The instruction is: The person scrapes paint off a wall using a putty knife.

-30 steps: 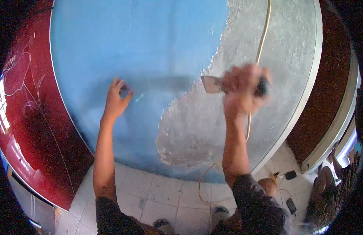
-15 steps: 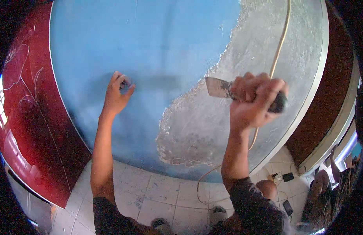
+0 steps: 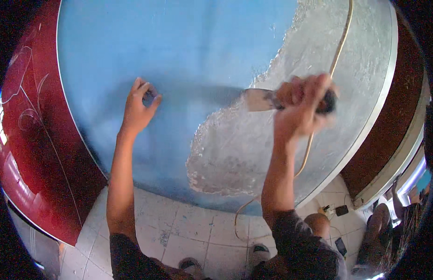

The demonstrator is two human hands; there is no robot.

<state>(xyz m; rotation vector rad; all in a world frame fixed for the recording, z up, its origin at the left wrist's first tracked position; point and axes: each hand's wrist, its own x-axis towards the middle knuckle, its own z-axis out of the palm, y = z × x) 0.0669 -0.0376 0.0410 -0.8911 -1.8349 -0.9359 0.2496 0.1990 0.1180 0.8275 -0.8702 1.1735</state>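
Right grip (image 3: 303, 101) and putty knife (image 3: 260, 100) had shifted slightly upward, right grip clamped on its handle (image 3: 327, 103), blade overlapped blue paint's (image 3: 179, 46) ragged edge, left grip (image 3: 139, 109) was curled, couldn't tell contents

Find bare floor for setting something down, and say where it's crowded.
Bare floor, with blue flecks, lies between the left forearm and left shoe, below the blue wall. Another patch sits between the red panel and that forearm. It is crowded beside the right knee: a phone and black box.
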